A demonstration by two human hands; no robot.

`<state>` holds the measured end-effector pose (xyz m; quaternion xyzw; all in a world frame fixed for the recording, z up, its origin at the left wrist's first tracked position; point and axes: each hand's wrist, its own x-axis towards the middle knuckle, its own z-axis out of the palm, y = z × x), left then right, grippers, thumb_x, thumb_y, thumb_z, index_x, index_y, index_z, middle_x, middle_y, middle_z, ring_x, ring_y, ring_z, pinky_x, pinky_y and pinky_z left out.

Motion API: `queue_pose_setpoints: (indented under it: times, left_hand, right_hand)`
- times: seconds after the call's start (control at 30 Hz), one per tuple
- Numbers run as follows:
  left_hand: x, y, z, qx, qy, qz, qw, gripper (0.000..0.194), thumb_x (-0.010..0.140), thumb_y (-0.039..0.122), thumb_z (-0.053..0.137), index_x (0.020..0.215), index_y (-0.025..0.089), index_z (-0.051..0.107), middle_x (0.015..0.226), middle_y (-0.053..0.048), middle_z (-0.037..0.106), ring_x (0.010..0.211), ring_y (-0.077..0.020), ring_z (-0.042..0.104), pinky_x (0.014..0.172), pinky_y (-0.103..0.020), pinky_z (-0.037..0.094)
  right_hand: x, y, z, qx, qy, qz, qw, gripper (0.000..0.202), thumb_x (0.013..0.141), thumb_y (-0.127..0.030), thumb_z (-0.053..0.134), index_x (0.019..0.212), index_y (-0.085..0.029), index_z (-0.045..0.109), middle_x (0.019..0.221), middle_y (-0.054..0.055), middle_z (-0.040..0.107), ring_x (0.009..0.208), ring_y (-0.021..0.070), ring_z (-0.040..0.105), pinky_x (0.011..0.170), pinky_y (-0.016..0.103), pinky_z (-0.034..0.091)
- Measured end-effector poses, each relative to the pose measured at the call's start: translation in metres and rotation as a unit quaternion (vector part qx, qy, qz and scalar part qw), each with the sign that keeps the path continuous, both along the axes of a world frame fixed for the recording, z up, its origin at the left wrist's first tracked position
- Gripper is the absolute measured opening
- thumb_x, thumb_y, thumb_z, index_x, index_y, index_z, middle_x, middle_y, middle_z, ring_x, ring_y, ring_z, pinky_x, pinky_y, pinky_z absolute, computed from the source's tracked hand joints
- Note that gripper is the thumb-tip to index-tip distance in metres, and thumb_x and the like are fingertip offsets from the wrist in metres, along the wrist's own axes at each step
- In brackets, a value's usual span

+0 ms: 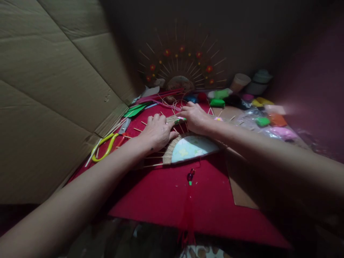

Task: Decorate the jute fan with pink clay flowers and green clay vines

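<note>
A half-round fan lies on the red mat, with a pale blue panel, a woven straw band and thin sticks spreading outward. My left hand presses over its sticks and outer woven strip, thumb apart from the curled fingers, gripping the fan. From the right, my right hand reaches onto the same strip, its fingers bent and drawn together; what sits under the fingertips is hidden. Pink and green decoration shows between the two hands. A small pink flower sits on the strip beyond my right wrist. A beaded red tassel hangs from the fan toward me.
Yellow-handled scissors lie at left beside green sheets. Packets of coloured clay crowd the right, near a cup. A flower-decorated fan stands behind. Cardboard walls the left; the red mat extends forward.
</note>
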<state>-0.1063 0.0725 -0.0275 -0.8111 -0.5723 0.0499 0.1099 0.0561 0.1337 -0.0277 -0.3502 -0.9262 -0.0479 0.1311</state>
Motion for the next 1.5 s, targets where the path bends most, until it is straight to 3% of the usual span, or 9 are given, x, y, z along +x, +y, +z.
queue_pose_setpoints:
  times: [0.13, 0.37, 0.67, 1.07, 1.2, 1.37, 1.5]
  left_hand:
    - [0.0, 0.0, 0.002, -0.007, 0.002, 0.001, 1.0, 0.052, 0.09, 0.055, 0.034, 0.123, 0.021, 0.056, 0.104, -0.015, 0.054, 0.099, -0.0316, 0.045, 0.079, -0.04, 0.033]
    - [0.004, 0.002, 0.002, 0.008, -0.007, -0.006, 1.0, 0.054, 0.09, 0.053, 0.036, 0.129, 0.018, 0.049, 0.105, -0.015, 0.054, 0.098, -0.0313, 0.046, 0.079, -0.04, 0.034]
    - [0.009, 0.007, 0.005, -0.004, -0.01, -0.001, 1.0, 0.056, 0.09, 0.053, 0.039, 0.134, 0.02, 0.044, 0.105, -0.015, 0.053, 0.1, -0.0321, 0.045, 0.08, -0.041, 0.034]
    - [0.016, 0.012, 0.003, -0.027, -0.001, 0.002, 1.0, 0.056, 0.091, 0.054, 0.033, 0.134, 0.02, 0.045, 0.109, -0.015, 0.053, 0.102, -0.0323, 0.044, 0.083, -0.041, 0.033]
    - [0.009, 0.015, 0.015, -0.005, -0.028, 0.024, 0.999, 0.05, 0.093, 0.052, 0.029, 0.129, 0.025, 0.052, 0.106, -0.013, 0.052, 0.103, -0.0328, 0.044, 0.082, -0.042, 0.032]
    - [-0.007, 0.005, 0.04, 0.014, -0.032, 0.073, 0.997, 0.045, 0.094, 0.046, 0.03, 0.115, 0.025, 0.064, 0.101, -0.013, 0.052, 0.102, -0.0317, 0.044, 0.08, -0.04, 0.032]
    - [-0.014, -0.004, 0.037, -0.004, -0.027, 0.057, 0.998, 0.049, 0.094, 0.05, 0.025, 0.121, 0.03, 0.06, 0.098, -0.013, 0.053, 0.098, -0.0313, 0.046, 0.077, -0.039, 0.033]
  right_hand:
    - [0.001, 0.0, -0.004, 0.013, -0.031, 0.022, 0.999, 0.021, 0.081, -0.017, 0.054, 0.093, -0.02, 0.071, 0.098, 0.01, 0.062, 0.092, 0.0262, 0.043, 0.068, 0.036, 0.027]
    - [-0.001, -0.004, -0.006, 0.014, -0.04, 0.026, 0.999, 0.021, 0.085, -0.022, 0.051, 0.087, -0.019, 0.072, 0.1, 0.011, 0.061, 0.095, 0.0277, 0.042, 0.07, 0.039, 0.027]
    - [0.007, 0.006, -0.001, 0.016, -0.014, -0.02, 1.0, 0.029, 0.082, -0.013, 0.048, 0.1, -0.02, 0.071, 0.099, 0.01, 0.06, 0.094, 0.0269, 0.043, 0.069, 0.037, 0.027]
    - [0.004, -0.005, -0.002, 0.025, -0.071, 0.01, 0.997, 0.027, 0.088, -0.024, 0.046, 0.1, -0.018, 0.07, 0.105, 0.012, 0.06, 0.096, 0.0278, 0.041, 0.072, 0.038, 0.026]
    - [0.008, -0.003, 0.004, 0.017, -0.046, 0.006, 0.999, 0.03, 0.084, -0.016, 0.047, 0.102, -0.021, 0.07, 0.105, 0.01, 0.06, 0.096, 0.0269, 0.042, 0.073, 0.038, 0.027]
    - [0.018, -0.009, 0.019, 0.023, 0.013, -0.061, 0.998, 0.035, 0.077, -0.007, 0.048, 0.095, -0.023, 0.072, 0.103, 0.01, 0.061, 0.094, 0.0275, 0.044, 0.07, 0.039, 0.031]
    - [0.025, -0.028, 0.03, 0.013, 0.068, -0.061, 0.996, 0.038, 0.077, -0.003, 0.042, 0.091, -0.021, 0.073, 0.098, 0.009, 0.062, 0.093, 0.0253, 0.047, 0.073, 0.038, 0.034]
